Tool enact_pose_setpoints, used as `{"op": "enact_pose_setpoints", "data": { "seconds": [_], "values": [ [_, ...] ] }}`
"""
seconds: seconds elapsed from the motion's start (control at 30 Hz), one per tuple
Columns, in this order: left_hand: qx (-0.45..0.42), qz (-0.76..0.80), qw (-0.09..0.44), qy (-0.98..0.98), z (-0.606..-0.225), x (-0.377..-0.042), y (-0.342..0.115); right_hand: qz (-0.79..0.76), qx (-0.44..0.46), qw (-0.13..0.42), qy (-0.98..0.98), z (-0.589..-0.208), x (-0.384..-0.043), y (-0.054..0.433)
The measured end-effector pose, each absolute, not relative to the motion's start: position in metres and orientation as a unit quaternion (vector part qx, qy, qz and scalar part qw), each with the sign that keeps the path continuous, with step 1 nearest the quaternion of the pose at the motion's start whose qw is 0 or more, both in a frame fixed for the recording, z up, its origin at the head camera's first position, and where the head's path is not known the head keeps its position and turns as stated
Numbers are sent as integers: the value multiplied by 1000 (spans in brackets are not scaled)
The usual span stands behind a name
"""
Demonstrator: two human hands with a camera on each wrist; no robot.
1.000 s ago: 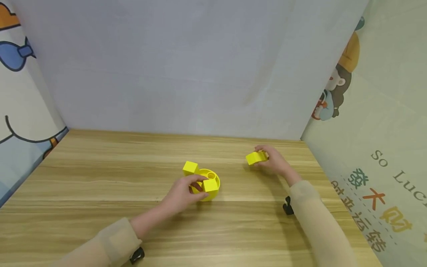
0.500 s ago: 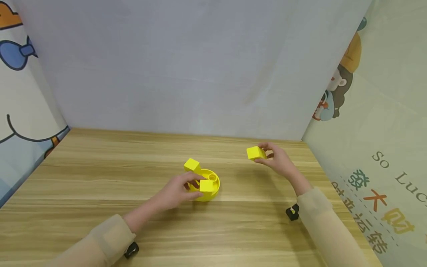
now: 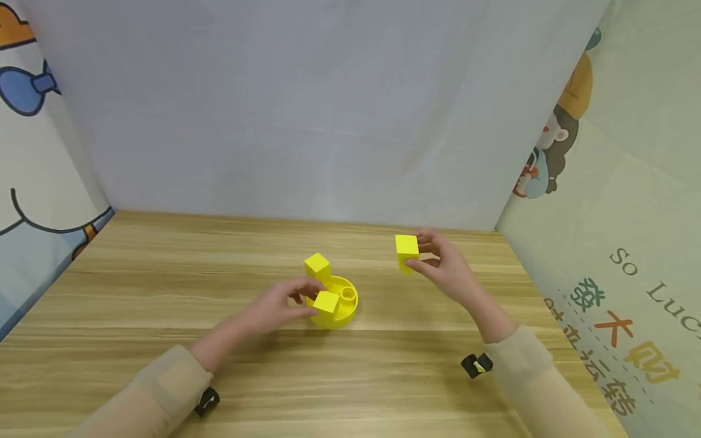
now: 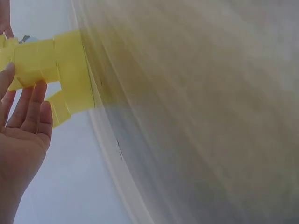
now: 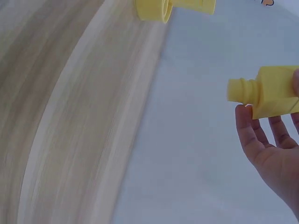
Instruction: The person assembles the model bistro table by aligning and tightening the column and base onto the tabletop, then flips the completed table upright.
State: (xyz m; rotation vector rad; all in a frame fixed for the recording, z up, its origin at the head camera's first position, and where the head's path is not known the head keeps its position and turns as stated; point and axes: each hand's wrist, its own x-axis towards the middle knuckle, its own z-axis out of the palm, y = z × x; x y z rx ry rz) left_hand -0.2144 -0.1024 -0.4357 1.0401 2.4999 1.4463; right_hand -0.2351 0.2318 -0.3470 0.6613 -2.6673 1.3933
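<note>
A round yellow base sits on the table, with an empty round socket on its right side. Two square yellow blocks stand up from it: a rear block and a front block. My left hand pinches the front block between thumb and fingers; in the left wrist view its fingers lie under the block. Above the table to the right, my right hand holds another yellow block upright. In the right wrist view this block shows a ridged round neck at its lower end.
The wooden table ends at a pale cloth backdrop. Printed cloths stand at the left and right. A small black device sits by the left cuff, another black device by the right.
My right hand has raised its block and turned it from lying to upright, then moved it slightly left. The left hand has shifted left with the front block, and the base has turned slightly.
</note>
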Motion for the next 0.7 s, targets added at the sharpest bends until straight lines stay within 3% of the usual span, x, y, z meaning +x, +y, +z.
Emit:
{"op": "enact_pose_setpoints", "data": {
  "seconds": [0.3,0.7],
  "values": [
    [370,477,65,795,-437,-230,-113,506,226,40,-831,-353,-219,203],
    [363,468,97,800,-429,-239,-119,523,197,-4,-829,-383,-220,172]
  ]
}}
